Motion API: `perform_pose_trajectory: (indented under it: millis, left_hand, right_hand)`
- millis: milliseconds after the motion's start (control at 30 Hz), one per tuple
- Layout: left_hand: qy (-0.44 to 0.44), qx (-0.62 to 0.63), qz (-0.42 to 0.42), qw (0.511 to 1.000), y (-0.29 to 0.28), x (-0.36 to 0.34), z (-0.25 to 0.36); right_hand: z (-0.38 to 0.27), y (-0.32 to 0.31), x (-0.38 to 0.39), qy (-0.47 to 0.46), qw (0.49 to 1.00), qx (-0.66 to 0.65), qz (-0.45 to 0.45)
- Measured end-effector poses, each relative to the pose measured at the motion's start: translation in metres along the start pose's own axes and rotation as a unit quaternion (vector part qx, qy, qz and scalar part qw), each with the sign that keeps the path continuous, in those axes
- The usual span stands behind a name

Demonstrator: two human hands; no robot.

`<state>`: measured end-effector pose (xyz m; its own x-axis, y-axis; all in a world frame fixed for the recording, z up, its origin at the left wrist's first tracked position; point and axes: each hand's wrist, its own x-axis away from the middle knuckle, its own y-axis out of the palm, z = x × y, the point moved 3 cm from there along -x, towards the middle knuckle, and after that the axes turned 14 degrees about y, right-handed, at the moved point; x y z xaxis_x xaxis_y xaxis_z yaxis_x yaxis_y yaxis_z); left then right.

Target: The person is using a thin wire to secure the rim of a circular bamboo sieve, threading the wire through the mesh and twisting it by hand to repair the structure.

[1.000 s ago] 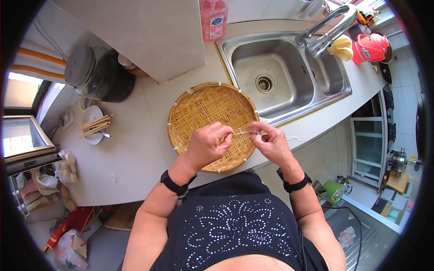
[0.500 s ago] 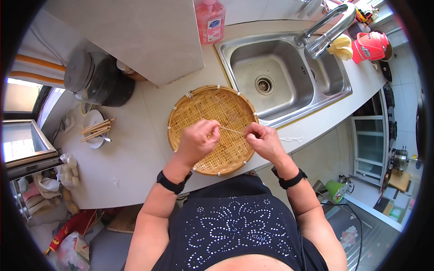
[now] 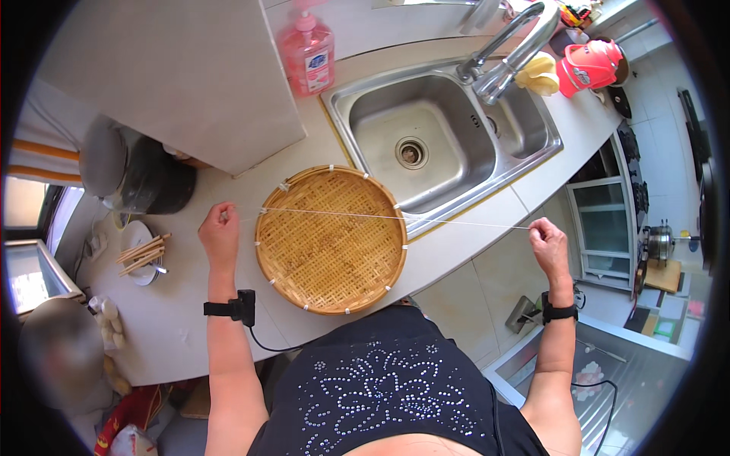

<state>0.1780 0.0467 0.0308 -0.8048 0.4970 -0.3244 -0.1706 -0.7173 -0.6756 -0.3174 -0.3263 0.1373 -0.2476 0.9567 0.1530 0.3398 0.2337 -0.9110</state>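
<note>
A thin white string [image 3: 456,222] runs taut between my two hands, above a round woven bamboo tray [image 3: 334,251] on the counter. My left hand [image 3: 220,228] pinches one end, out past the tray's left side. Out beyond the counter's front edge, my right hand [image 3: 549,242] has its fingers closed on the other end. Neither hand touches the tray, which lies flat with nothing in it that I can see.
Behind the tray is a double steel sink [image 3: 426,144] with a faucet [image 3: 509,57]. A pink soap bottle [image 3: 308,61] stands by the wall. To the left are a plate with chopsticks [image 3: 143,254] and a dark lidded container [image 3: 156,175]. A red thermos [image 3: 589,67] stands beyond the sink.
My hands have moved far apart, left and right, from close together over the tray. The string between them is now long and stretched. The whole view has shifted a little.
</note>
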Motion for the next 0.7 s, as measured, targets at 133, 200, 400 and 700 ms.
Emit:
perform_pose_trajectory:
  millis: [133,200,400,700]
  left_hand:
    - [-0.051,-0.029,-0.004,0.998,-0.001,0.000,-0.023]
    - [-0.061,-0.043,-0.015,0.997,0.004,0.002,-0.029]
    - [0.024,-0.109,-0.079,0.991,0.007,0.013,-0.043]
    - [0.432,0.021,-0.085,0.898,-0.033,0.015,0.224]
  right_hand:
    - [0.032,-0.041,-0.008,0.018,0.992,0.057,0.108]
    - [0.037,-0.055,-0.007,0.056,0.991,0.039,0.119]
    - [0.031,-0.064,-0.017,0.039,0.982,-0.035,0.180]
    - [-0.177,0.066,0.059,-0.055,0.826,-0.360,-0.430]
